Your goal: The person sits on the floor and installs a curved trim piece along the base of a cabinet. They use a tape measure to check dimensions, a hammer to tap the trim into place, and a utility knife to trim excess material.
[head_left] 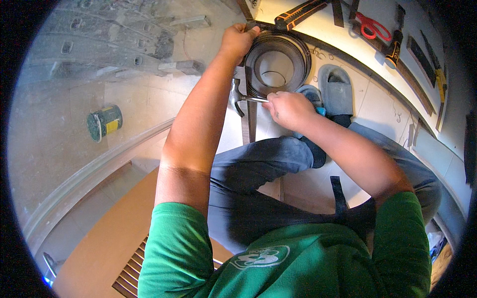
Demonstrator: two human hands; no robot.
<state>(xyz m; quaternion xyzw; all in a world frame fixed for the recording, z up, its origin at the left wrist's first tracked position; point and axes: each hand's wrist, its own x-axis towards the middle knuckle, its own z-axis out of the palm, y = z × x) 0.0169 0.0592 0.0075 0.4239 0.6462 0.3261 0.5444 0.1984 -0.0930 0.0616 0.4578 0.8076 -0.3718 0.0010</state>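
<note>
My right hand point(290, 109) is closed round the grip of a claw hammer point(236, 98), its metal head pointing left and its shaft level. Just behind the head, a narrow dark brown strip point(249, 126) stretches away from my knee. Farther off, my left hand point(238, 40) is closed, thumb and fingertips pressed on a small dark piece, seemingly the far end of that strip; my fingers partly hide it. Beside both hands lies a coil of dark banding point(299, 59), rings stacked inside one another.
On the white surface at the far right are an orange-and-black cutter point(300, 14), red scissors point(371, 26), an orange-and-black-handled tool point(394, 49) and dark strips. Grey sandals point(336, 89) stand near the coil. A green bucket point(104, 123) lies left, by a curved pale edge.
</note>
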